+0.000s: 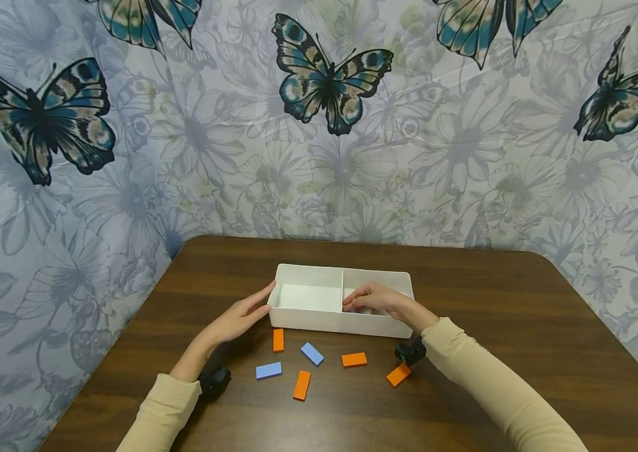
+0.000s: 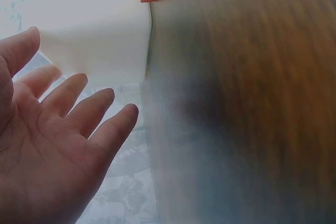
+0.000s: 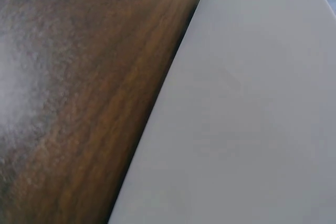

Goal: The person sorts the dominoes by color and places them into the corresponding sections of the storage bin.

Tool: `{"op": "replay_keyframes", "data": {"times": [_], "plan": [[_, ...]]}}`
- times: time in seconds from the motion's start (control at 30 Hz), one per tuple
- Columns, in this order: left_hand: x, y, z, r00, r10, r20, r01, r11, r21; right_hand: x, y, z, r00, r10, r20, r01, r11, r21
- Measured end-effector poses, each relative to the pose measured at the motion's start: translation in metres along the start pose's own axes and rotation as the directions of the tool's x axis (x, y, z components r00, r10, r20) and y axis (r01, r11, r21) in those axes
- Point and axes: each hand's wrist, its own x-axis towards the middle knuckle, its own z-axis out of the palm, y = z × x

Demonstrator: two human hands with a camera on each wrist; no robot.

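Four small rectangular orange blocks (image 1: pixel 354 360) and two small rectangular blue blocks (image 1: pixel 269 370) lie on a dark brown wood-grain table (image 1: pixel 466 282), in front of an upright white two-compartment box (image 1: pixel 324 321). The left hand (image 1: pixel 240 317), fingers extended and apart, is at the box's left end. The right hand (image 1: pixel 381 298) reaches into the right compartment (image 1: pixel 387 277), fingers bent; whether they hold anything, I cannot tell. Placing or picking up something there seems the step in hand; the next move probably calls for lifting that hand out without jarring the box.
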Motion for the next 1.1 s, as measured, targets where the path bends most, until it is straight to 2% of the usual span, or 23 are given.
{"op": "replay_keyframes", "data": {"times": [0.3,0.53,0.8,1.1], "plan": [[-0.0004,-0.0021,0.0002,1.0,-0.015,-0.002,0.015,1.0,-0.004,0.0005,-0.0015,0.0005,1.0,-0.006,-0.005,0.005,1.0,-0.016],[0.0,-0.0023,0.0008,1.0,0.006,0.002,-0.006,1.0,0.007,-0.0031,-0.0022,-0.001,0.996,-0.082,0.042,0.082,0.996,-0.019],[-0.0002,-0.0016,-0.0002,1.0,-0.019,0.006,0.019,1.0,0.002,0.002,-0.0005,0.0009,1.0,-0.012,0.002,0.012,1.0,-0.029],[-0.0002,-0.0025,-0.0005,1.0,-0.02,0.003,0.02,1.0,0.003,0.0019,-0.0004,0.0004,1.0,-0.004,-0.03,0.004,1.0,-0.014]]}}
